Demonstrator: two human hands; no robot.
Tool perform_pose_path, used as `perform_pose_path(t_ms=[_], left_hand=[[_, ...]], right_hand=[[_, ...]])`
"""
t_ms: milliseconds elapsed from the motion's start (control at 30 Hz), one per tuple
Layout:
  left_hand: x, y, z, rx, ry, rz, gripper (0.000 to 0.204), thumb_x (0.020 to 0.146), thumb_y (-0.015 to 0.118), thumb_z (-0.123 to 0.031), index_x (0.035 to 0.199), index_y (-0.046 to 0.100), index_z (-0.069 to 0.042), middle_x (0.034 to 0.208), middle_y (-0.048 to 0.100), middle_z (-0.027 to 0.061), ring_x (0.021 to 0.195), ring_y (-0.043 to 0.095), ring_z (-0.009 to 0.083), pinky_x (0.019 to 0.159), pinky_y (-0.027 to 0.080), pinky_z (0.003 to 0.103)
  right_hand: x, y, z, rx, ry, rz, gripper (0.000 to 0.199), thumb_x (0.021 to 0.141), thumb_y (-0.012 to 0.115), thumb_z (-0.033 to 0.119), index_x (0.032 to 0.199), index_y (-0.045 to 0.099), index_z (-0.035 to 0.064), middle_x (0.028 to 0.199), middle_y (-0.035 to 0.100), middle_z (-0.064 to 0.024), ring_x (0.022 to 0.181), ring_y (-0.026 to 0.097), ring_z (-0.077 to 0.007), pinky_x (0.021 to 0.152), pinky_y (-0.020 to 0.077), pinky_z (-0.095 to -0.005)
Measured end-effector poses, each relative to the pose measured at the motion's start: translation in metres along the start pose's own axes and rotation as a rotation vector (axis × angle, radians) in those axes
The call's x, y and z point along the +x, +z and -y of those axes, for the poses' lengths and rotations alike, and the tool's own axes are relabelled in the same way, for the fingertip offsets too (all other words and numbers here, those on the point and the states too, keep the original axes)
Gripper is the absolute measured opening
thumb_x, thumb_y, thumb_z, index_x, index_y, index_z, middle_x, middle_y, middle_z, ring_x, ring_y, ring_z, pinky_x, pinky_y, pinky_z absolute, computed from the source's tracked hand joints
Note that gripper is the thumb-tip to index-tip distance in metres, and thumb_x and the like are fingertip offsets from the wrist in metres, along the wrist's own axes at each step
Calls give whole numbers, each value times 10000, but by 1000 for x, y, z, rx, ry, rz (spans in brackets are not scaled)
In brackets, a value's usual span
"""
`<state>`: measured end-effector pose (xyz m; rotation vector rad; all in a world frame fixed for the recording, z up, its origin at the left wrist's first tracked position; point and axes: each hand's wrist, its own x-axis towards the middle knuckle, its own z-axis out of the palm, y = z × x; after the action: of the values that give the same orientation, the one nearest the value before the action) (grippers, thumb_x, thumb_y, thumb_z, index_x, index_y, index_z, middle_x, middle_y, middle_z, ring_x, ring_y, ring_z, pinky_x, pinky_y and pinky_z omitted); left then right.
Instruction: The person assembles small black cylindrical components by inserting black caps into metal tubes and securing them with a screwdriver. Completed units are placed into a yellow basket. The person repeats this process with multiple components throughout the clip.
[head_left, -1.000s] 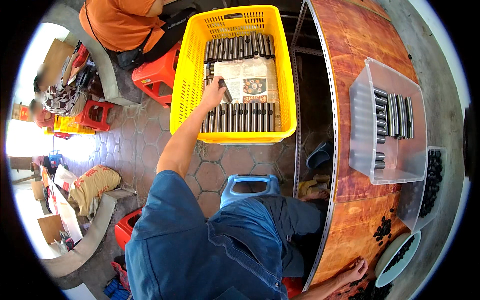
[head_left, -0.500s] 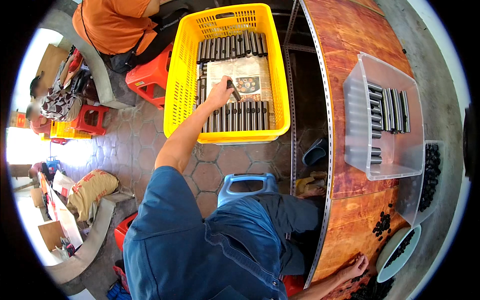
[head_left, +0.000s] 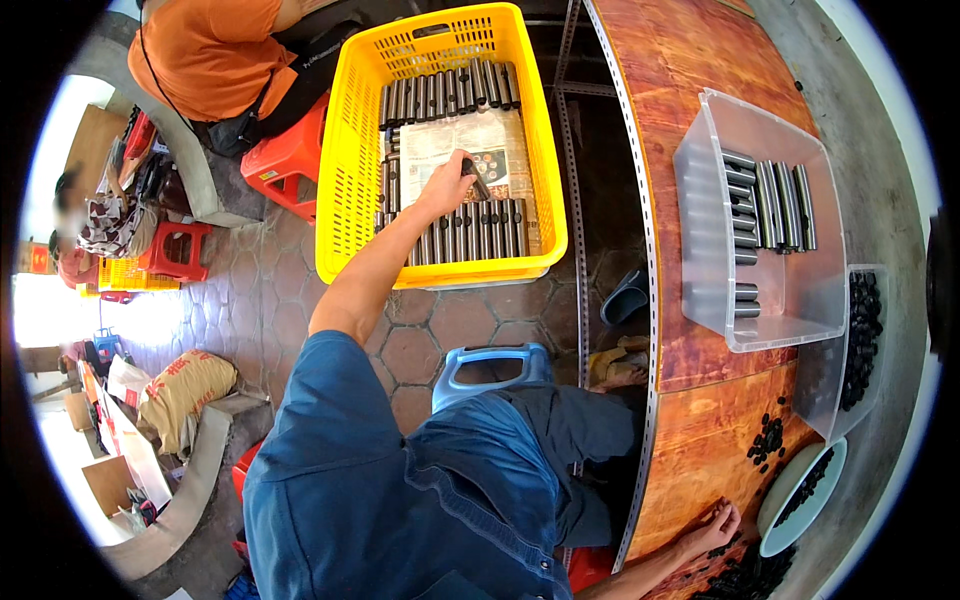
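Note:
My left hand point(head_left: 446, 187) reaches into a yellow plastic crate point(head_left: 545, 200) and is closed around a short dark metal tube point(head_left: 478, 182). It holds the tube tilted, just above the near row of metal tubes point(head_left: 465, 235). Another row of tubes point(head_left: 450, 93) lies along the crate's far end, and a few lie by its left wall. Between the rows shows a sheet of newspaper point(head_left: 425, 142). At the lower right, my right hand point(head_left: 712, 527) rests on the wooden table with curled fingers, beside small black pieces point(head_left: 767, 440); what its fingers hold, if anything, is hidden.
On the table point(head_left: 700, 300) a clear plastic bin point(head_left: 765, 325) holds more metal tubes. Behind it stands another clear bin point(head_left: 862, 340) of black pieces, and nearer, a pale bowl point(head_left: 800, 505). A blue stool point(head_left: 492, 365) stands before me. A person in orange point(head_left: 205, 60) sits at upper left.
The whole view has shifted slightly, with the crate now a little further left. My left hand still grips the tube over the near row. My right hand stays nearly in place on the table.

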<state>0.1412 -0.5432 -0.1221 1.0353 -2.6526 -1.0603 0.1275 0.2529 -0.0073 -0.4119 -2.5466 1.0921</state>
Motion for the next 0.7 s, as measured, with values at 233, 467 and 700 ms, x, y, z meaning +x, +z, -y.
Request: perform_pose_path(t_ms=[233,467,700], left_hand=[[7,7,-20,-89,50,23,391,968,612,-171,1300,448,-44,1063,675,252,952,676,423,795,532,493],[11,18,-46,-251,-4,44,354,962,639,-149,1269,508,-32,976,669,140,854,676,225,733,537,386],[42,51,-47,-535,-217,390,472,912,698,-110,1352,584,16,972,685,74,808,664,131,699,527,292]], right_hand=[[2,-2,-5,20,-40,22,277,1046,582,299,1057,674,37,999,677,-85,898,625,-199,784,509,-364],[-1,0,-1,62,-28,20,254,1043,588,268,1044,673,29,992,686,-84,901,634,-192,803,512,-352],[5,-2,-13,30,-43,21,253,1039,596,263,1039,665,19,974,672,-84,895,629,-191,785,519,-345]])
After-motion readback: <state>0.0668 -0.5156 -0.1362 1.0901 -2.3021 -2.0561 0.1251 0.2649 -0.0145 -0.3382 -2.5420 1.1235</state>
